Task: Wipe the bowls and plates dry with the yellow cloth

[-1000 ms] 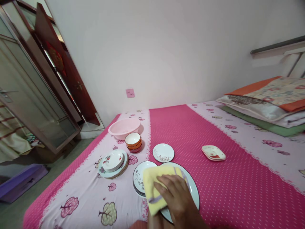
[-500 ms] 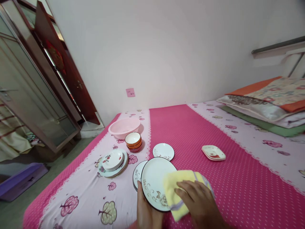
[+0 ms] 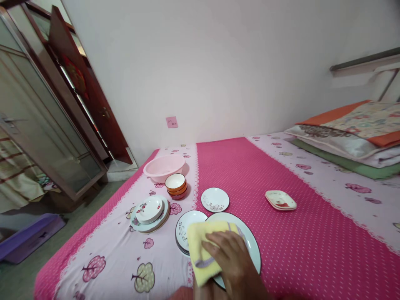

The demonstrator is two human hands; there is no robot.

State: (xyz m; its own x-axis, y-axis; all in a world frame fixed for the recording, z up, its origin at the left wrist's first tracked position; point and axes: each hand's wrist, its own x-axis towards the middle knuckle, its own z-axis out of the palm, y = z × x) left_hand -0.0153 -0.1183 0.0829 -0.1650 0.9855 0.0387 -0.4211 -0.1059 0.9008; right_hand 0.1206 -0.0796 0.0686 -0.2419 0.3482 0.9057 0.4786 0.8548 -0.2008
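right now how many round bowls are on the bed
3 visible, stacked near the pink basin: white-lined bowl on top, orange bowl in the middle, red bowl underneath; others may hide.

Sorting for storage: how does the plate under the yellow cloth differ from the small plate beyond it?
The covered plate looks larger than the small plate. Yellow cloth and right hand partly hide the covered plate; the small plate lies uncovered. Both look round and dark-rimmed.

On the bed (image 3: pixel 300 246) before you, bowls (image 3: pixel 175 185) stand before a basin (image 3: pixel 153 176); your cloth (image 3: pixel 200 239) overlies the large plate (image 3: pixel 253 246), left of stacked dishes (image 3: pixel 280 199).
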